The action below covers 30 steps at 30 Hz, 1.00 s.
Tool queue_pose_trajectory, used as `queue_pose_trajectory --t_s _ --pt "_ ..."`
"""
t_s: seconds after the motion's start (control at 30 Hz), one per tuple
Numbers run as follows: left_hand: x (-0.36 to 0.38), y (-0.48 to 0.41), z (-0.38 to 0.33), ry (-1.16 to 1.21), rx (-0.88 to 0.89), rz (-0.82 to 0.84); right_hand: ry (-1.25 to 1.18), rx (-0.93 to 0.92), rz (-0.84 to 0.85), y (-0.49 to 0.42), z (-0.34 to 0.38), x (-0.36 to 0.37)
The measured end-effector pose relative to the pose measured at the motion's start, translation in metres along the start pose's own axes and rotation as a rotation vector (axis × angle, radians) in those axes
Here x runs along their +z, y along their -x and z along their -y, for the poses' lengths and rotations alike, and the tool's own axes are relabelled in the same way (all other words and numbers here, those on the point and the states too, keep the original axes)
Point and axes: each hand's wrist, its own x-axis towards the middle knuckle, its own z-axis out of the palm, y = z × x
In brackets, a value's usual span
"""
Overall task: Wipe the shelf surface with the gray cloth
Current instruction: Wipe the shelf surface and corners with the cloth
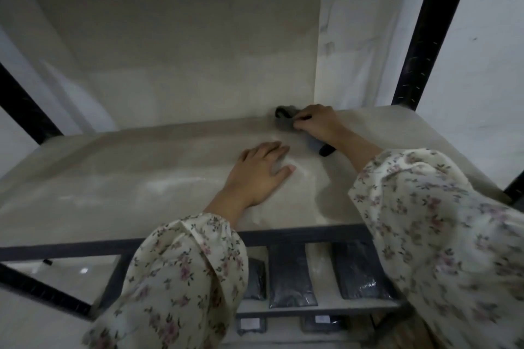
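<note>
The pale shelf surface (127,178) spreads across the middle of the view, covered by a glossy sheet. My right hand (320,125) reaches to the back right corner and grips the gray cloth (285,119), bunched against the back wall; a dark end of it (326,150) sticks out beneath my wrist. My left hand (261,176) lies flat on the shelf with fingers spread, a little in front and to the left of the cloth.
Black metal uprights (436,28) frame the shelf at right and left. A black front rail (297,235) runs along the near edge. Below it, a lower shelf holds several dark plastic packets (289,275). White sheeting hangs behind and to the sides.
</note>
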Motion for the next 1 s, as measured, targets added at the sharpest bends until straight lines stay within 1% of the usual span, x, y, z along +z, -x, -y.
queue_pose_trajectory --t_s 0.1,0.13,0.17,0.2,0.23,0.27,0.3,0.37,0.4,0.47,0.53,0.57,0.63,0.7,0.73,0.8,0.83,0.87,0.93,0.97,1.0 --pt "-0.001 0.007 0.001 -0.011 0.015 -0.008 -0.218 -0.058 0.190 0.018 0.005 -0.010" --pt "-0.001 0.010 0.003 -0.016 0.021 -0.009 -0.283 -0.055 0.227 0.021 0.004 -0.016" --pt "-0.003 0.014 0.006 -0.019 0.025 -0.005 -0.333 -0.052 0.224 0.023 0.003 -0.024" --pt "-0.004 0.017 0.010 -0.021 0.028 0.000 -0.376 -0.037 0.164 0.020 0.001 -0.031" --pt "-0.005 0.021 0.014 -0.024 0.034 0.000 -0.393 -0.020 0.067 0.014 -0.004 -0.037" --pt "-0.005 0.024 0.016 -0.029 0.042 -0.005 -0.358 0.005 -0.016 0.007 -0.008 -0.041" --pt "-0.005 0.026 0.018 -0.034 0.049 -0.011 -0.244 0.029 -0.050 -0.001 -0.011 -0.042" --pt "-0.005 0.027 0.020 -0.025 0.052 -0.022 0.068 0.024 0.035 -0.014 -0.016 -0.031" --pt "-0.005 0.026 0.020 -0.014 0.049 -0.023 0.164 0.004 0.063 -0.018 -0.017 -0.021" --pt "-0.005 0.027 0.020 0.001 0.045 -0.019 0.200 -0.056 0.052 -0.016 -0.010 -0.005" --pt "-0.006 0.027 0.022 0.016 0.054 -0.009 0.153 -0.151 0.068 -0.007 -0.001 0.004" --pt "-0.006 0.028 0.023 0.020 0.062 -0.009 0.105 -0.185 0.101 -0.002 0.004 0.005" --pt "-0.005 0.027 0.024 0.017 0.079 -0.022 -0.026 -0.191 0.237 0.007 0.010 0.001" --pt "-0.004 0.026 0.025 0.007 0.088 -0.034 -0.170 -0.148 0.376 0.012 0.012 -0.010" --pt "-0.004 0.025 0.025 0.010 0.083 -0.035 -0.247 -0.119 0.379 0.008 0.011 -0.017" --pt "-0.004 0.025 0.025 0.019 0.073 -0.039 -0.344 -0.055 0.237 -0.004 0.011 -0.023" --pt "-0.004 0.026 0.025 0.019 0.071 -0.042 -0.299 -0.042 0.155 -0.011 0.010 -0.022" --pt "-0.005 0.026 0.024 0.022 0.070 -0.045 -0.174 -0.059 0.114 -0.018 0.010 -0.018" --pt "-0.004 0.027 0.024 0.041 0.070 -0.047 0.097 -0.137 0.124 -0.024 0.008 -0.001" --pt "-0.004 0.027 0.024 0.065 0.065 -0.049 0.145 -0.160 0.121 -0.023 0.007 0.006" --pt "-0.005 0.028 0.024 0.098 0.058 -0.060 0.138 -0.171 0.113 -0.019 0.006 0.010"
